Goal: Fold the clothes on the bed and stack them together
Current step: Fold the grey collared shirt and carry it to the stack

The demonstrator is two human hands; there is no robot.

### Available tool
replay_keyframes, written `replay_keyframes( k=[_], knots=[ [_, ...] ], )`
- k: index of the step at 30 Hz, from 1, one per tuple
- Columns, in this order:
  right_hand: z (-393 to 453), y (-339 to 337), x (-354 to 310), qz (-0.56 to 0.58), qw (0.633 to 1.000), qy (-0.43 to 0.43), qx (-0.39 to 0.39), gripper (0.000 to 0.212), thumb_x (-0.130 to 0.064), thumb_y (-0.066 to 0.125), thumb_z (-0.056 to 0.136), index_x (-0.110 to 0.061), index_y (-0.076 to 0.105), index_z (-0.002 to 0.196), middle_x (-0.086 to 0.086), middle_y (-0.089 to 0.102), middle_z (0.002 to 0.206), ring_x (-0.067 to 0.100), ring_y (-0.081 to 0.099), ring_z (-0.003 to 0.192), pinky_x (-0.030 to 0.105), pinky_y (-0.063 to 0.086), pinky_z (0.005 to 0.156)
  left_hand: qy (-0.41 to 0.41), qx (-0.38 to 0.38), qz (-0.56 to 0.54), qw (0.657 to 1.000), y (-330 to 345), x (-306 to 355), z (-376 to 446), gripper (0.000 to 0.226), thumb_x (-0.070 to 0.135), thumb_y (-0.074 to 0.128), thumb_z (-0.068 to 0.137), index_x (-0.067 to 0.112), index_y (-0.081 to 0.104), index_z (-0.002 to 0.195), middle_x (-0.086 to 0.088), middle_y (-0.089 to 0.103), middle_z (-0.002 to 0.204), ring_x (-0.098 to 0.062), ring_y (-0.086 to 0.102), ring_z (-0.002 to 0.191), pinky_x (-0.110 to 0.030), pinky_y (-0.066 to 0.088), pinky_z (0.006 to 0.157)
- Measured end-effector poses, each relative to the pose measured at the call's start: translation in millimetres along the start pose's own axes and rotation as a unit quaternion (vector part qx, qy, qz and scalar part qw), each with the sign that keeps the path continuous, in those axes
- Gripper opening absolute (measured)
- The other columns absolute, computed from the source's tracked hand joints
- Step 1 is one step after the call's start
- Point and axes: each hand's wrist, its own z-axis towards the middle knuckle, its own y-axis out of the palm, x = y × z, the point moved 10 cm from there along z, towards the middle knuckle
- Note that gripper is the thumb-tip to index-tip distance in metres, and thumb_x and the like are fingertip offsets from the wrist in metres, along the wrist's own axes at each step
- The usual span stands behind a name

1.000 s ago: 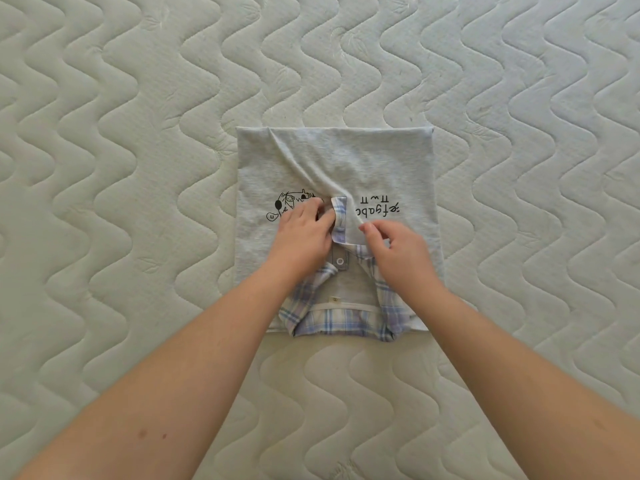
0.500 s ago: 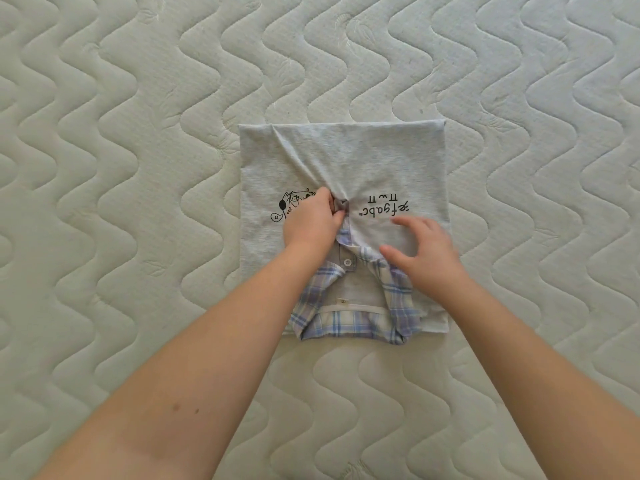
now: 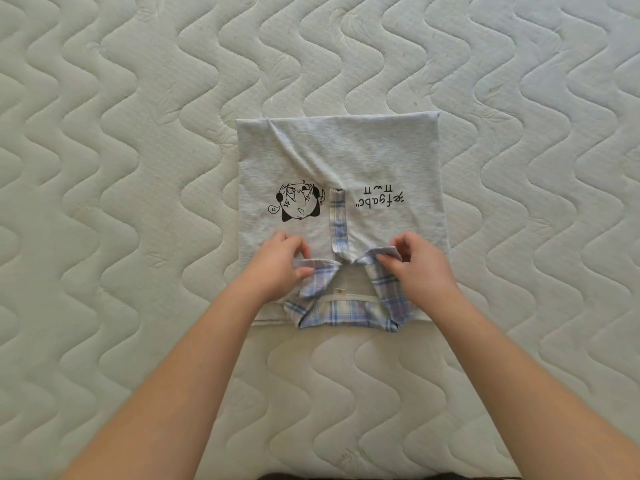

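Both the left hand [image 3: 282, 263] and right hand [image 3: 417, 263] pinch the plaid collar [image 3: 349, 311] tips; tugging unevenly probably skews the folded grey shirt [image 3: 346, 161]

Item count, head view:

- Garments: one — a folded grey shirt [image 3: 346, 161] with a plaid collar [image 3: 349, 311] and one plaid placket strip [image 3: 337, 220] running up its middle.
- Collar tips: two, one per side of the neck opening.
- Printed marks on the shirt: two — one cartoon figure [image 3: 299, 204] and one line of lettering [image 3: 381, 199], both upside down to the camera.
- Neck labels: one small tag [image 3: 340, 291] inside the collar band.
- Hands: two — left hand [image 3: 277, 268] and right hand [image 3: 419, 266], each pinching one collar tip.
- Beds: one quilted mattress [image 3: 121, 168] beneath everything.
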Motion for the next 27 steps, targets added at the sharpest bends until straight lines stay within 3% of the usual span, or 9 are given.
replay_keyframes(
  k=[3, 5, 9, 12, 15, 19, 22, 25, 27],
  knots=[
    [-2.3, 7.7, -23.2, 0.018, 0.997, -0.077, -0.010, 0.011, -0.024, 0.067, 0.091, -0.033, 0.060, 0.093, -0.019, 0.062, 0.084, 0.002, 0.057, 0.080, 0.016, 0.038, 0.063, -0.012, 0.000, -0.065, 0.998, 4.6, -1.1, -5.1, 0.029, 0.020, 0.072, 0.088, 0.028, 0.049, 0.103, 0.010, 0.058, 0.092, -0.011, 0.058, 0.085, -0.021, 0.041, 0.068],
    [1.1, 14.8, -30.4, -0.015, 0.994, -0.103, -0.010, 0.009, -0.023, 0.067, 0.092, -0.031, 0.064, 0.096, -0.018, 0.061, 0.084, 0.006, 0.057, 0.082, 0.020, 0.039, 0.065, -0.020, 0.001, -0.067, 0.998, 8.6, 1.1, -6.7, 0.028, 0.018, 0.072, 0.088, 0.028, 0.051, 0.104, 0.009, 0.060, 0.084, -0.010, 0.060, 0.075, -0.020, 0.043, 0.061],
    [8.7, 25.3, -29.2, -0.152, 0.982, -0.112, 0.019, 0.015, -0.029, 0.064, 0.092, -0.023, 0.059, 0.104, -0.007, 0.059, 0.094, 0.016, 0.054, 0.087, 0.030, 0.038, 0.066, -0.039, 0.076, -0.090, 0.992, 5.2, -0.2, -9.6, 0.017, 0.025, 0.073, 0.087, 0.020, 0.057, 0.092, 0.004, 0.062, 0.082, -0.018, 0.060, 0.079, -0.029, 0.046, 0.071],
    [1.2, 15.1, -25.0, -0.137, 0.984, -0.095, 0.070, 0.030, -0.038, 0.068, 0.088, -0.022, 0.053, 0.109, -0.007, 0.053, 0.093, 0.017, 0.052, 0.084, 0.031, 0.036, 0.066, -0.090, 0.088, -0.089, 0.988, 13.8, -11.0, -18.9, 0.034, 0.049, 0.062, 0.091, 0.015, 0.057, 0.086, 0.000, 0.060, 0.079, -0.021, 0.057, 0.077, -0.033, 0.045, 0.070],
    [-9.9, 4.2, 2.1, -0.110, 0.991, -0.023, 0.076, 0.035, -0.047, 0.061, 0.092, -0.021, 0.056, 0.113, -0.001, 0.064, 0.099, 0.023, 0.058, 0.094, 0.035, 0.043, 0.078, -0.123, 0.058, -0.035, 0.990, 27.5, -26.6, -33.3, 0.050, 0.062, 0.056, 0.089, 0.013, 0.061, 0.078, -0.002, 0.062, 0.074, -0.028, 0.060, 0.079, -0.037, 0.047, 0.072],
    [-36.5, -1.6, 38.9, -0.212, 0.975, 0.020, 0.060, 0.029, -0.051, 0.057, 0.092, -0.027, 0.066, 0.106, 0.000, 0.067, 0.110, 0.028, 0.053, 0.115, 0.037, 0.034, 0.092, -0.135, 0.073, -0.112, 0.982, 35.6, -46.1, -53.3, 0.028, 0.042, 0.066, 0.091, 0.015, 0.068, 0.095, -0.006, 0.069, 0.097, -0.027, 0.064, 0.096, -0.039, 0.052, 0.085],
    [-57.1, -5.5, 52.9, -0.212, 0.972, 0.038, 0.091, 0.041, -0.051, 0.060, 0.090, -0.024, 0.061, 0.120, 0.006, 0.056, 0.126, 0.031, 0.044, 0.122, 0.040, 0.033, 0.097, -0.136, 0.142, -0.205, 0.959, 34.1, -45.7, -68.9, 0.038, 0.036, 0.075, 0.085, 0.012, 0.056, 0.106, -0.005, 0.056, 0.106, -0.026, 0.059, 0.100, -0.037, 0.048, 0.090],
    [-75.2, -6.3, 55.4, -0.140, 0.978, 0.038, 0.149, 0.053, -0.051, 0.060, 0.089, -0.011, 0.052, 0.123, 0.014, 0.056, 0.122, 0.036, 0.051, 0.116, 0.044, 0.038, 0.092, -0.122, 0.240, -0.129, 0.954, 23.9, -36.7, -85.0, 0.061, 0.045, 0.082, 0.074, 0.010, 0.047, 0.110, -0.008, 0.044, 0.112, -0.027, 0.051, 0.099, -0.037, 0.044, 0.089],
    [-87.4, 5.3, 44.0, -0.199, 0.967, -0.013, 0.160, 0.059, -0.054, 0.059, 0.089, -0.008, 0.051, 0.125, 0.015, 0.060, 0.116, 0.036, 0.055, 0.108, 0.044, 0.040, 0.085, -0.086, 0.254, -0.024, 0.963, 29.1, -19.8, -89.2, 0.062, 0.048, 0.079, 0.075, 0.008, 0.046, 0.111, -0.012, 0.047, 0.113, -0.030, 0.050, 0.101, -0.043, 0.045, 0.087]
  ],
)
